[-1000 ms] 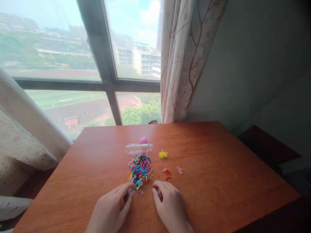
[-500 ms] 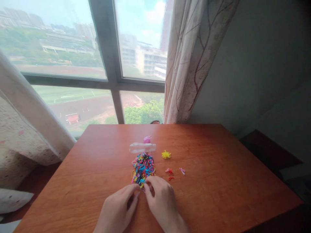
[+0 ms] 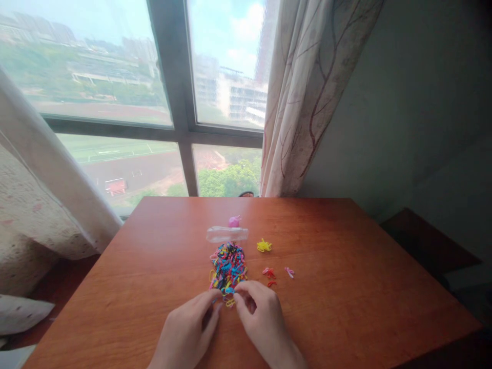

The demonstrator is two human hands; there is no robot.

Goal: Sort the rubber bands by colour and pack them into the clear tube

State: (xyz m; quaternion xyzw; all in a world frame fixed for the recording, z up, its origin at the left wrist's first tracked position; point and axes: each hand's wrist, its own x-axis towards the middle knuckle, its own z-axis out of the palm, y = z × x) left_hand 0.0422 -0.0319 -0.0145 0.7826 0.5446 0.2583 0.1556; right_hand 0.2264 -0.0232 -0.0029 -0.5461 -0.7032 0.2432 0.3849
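Observation:
A heap of small coloured rubber bands (image 3: 229, 264) lies on the wooden table in front of me, with blue, black, yellow, red and pink mixed together. At its near edge, my left hand (image 3: 190, 325) has thumb and forefinger drawn together; whatever is between them is too small to make out. My right hand (image 3: 261, 318) pinches at the heap's near right edge, where a blue band (image 3: 229, 290) meets its fingertips. A yellow band (image 3: 230, 303) lies between the two hands. The right hand's fingers partly cover the heap.
Right of the heap are a yellow band pile (image 3: 264, 245), a few red bands (image 3: 271, 273) and some pink bands (image 3: 289, 272). Behind it lie a clear plastic bottle (image 3: 226, 234) and a pink object (image 3: 234, 221). The table (image 3: 346, 287) ends at a window with curtains.
My right hand has shifted slightly right, away from the left. A blue band and a yellow band now show between the fingertips. The view has turned slightly.

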